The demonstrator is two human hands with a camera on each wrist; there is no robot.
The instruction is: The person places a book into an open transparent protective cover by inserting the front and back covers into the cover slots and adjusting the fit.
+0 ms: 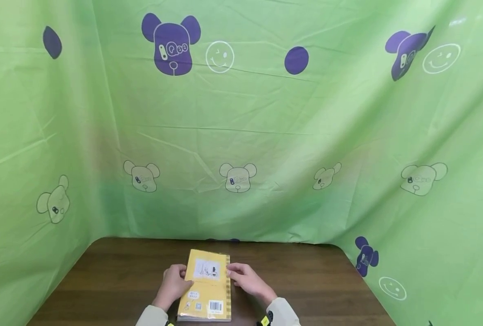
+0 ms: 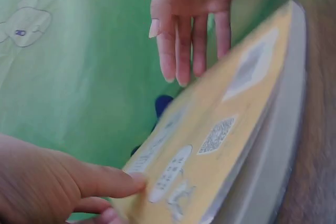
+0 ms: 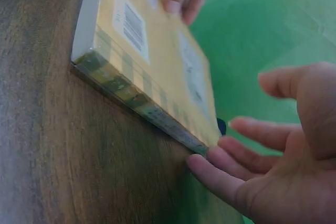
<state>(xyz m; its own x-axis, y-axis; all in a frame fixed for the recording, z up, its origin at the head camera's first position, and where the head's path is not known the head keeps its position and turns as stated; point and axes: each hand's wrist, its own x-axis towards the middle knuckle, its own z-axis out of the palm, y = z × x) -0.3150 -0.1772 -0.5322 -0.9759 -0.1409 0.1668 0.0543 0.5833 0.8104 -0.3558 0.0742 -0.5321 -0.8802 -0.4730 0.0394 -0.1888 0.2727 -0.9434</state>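
A thick yellow book (image 1: 205, 292) sits at the front middle of the table, its barcode, QR code (image 2: 216, 135) and small drawing facing up. The checked spine (image 3: 136, 93) runs along its right side. My left hand (image 1: 173, 286) pinches the book's left edge, thumb on top of the cover and the other fingers partly hidden below. On the spine side, my right hand (image 1: 247, 280) has its fingers spread. Its fingertips (image 3: 212, 156) are at the far end of the spine; whether they touch it I cannot tell. Page edges (image 2: 257, 171) show at the near end.
The brown wooden table (image 1: 115, 271) surrounds the book. Green cloth (image 1: 241, 113) with printed bear heads and smiley faces hangs behind the table and along both sides, close to the table's edges.
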